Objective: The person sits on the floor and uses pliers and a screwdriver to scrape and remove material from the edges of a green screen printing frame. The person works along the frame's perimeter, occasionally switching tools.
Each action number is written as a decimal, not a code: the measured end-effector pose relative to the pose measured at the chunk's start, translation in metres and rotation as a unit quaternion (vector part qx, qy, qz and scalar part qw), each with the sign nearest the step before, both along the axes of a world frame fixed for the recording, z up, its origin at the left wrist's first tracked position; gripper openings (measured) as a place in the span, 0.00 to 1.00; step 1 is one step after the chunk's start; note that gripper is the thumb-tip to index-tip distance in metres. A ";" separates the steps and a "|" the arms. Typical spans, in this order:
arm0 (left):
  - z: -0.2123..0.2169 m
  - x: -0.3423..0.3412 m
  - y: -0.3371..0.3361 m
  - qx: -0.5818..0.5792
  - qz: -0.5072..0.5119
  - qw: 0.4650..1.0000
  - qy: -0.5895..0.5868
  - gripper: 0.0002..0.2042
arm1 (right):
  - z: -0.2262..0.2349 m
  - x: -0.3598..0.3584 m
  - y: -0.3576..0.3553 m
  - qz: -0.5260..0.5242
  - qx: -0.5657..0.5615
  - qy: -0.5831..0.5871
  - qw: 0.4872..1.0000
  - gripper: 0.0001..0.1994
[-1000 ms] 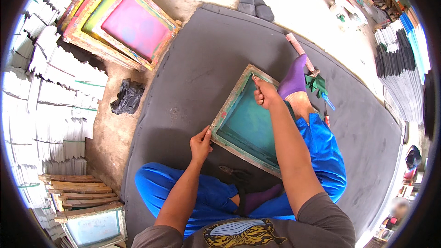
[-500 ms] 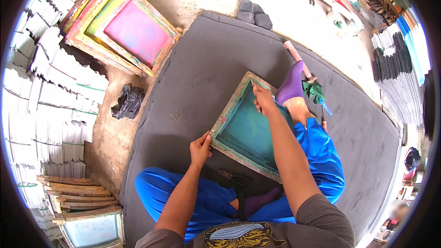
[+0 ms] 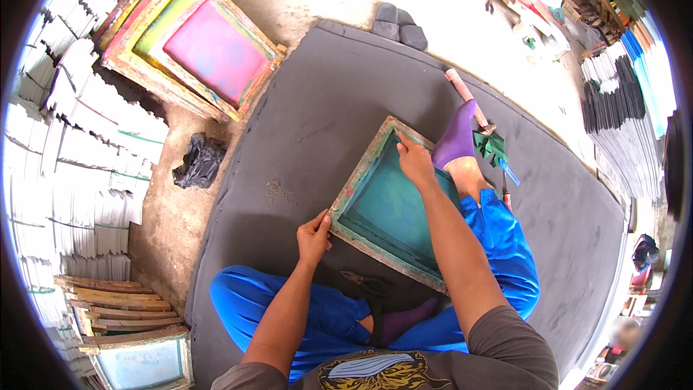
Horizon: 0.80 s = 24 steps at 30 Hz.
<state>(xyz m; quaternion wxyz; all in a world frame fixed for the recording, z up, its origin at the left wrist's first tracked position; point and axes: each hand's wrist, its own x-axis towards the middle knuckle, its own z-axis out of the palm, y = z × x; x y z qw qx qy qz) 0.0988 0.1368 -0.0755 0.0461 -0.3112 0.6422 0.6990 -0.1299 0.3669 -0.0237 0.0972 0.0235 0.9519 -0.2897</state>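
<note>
A wooden screen printing frame (image 3: 386,251) with teal mesh lies tilted on the dark mat before me, against my right leg. My left hand (image 3: 314,239) is closed on its left corner, thumb on top of the wood. Over the mesh, near the far corner, my right hand (image 3: 416,160) has its fingers bent and pressed together against the inner edge; whatever they may pinch is too small to make out. Part of the mesh's right side is hidden under my right forearm. Close to the frame's near side lie dark pliers (image 3: 354,276).
Beyond my purple-socked foot lies a hammer (image 3: 460,87) with a pink handle, beside green cloth (image 3: 491,146) and a blue-handled tool (image 3: 510,171). Stained printing frames (image 3: 216,50) lean at the far left. White stacked sheets (image 3: 72,173) line the left. Slippers (image 3: 399,26) rest at the mat's edge.
My right hand has shifted slightly along the inner edge of the screen printing frame, its fingers closer to the wood. The left hand keeps its hold on the corner.
</note>
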 end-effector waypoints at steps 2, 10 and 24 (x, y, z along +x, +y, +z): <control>0.001 0.000 0.001 0.003 0.001 1.000 0.001 0.18 | 0.006 0.001 -0.002 0.001 0.016 -0.011 1.000 0.22; -0.001 0.003 -0.001 -0.015 0.003 1.000 0.008 0.18 | 0.033 -0.007 -0.028 0.034 0.154 -0.078 0.984 0.22; -0.002 0.005 -0.004 -0.006 -0.001 1.000 0.001 0.18 | 0.023 -0.004 -0.019 -0.080 -0.116 -0.190 0.972 0.24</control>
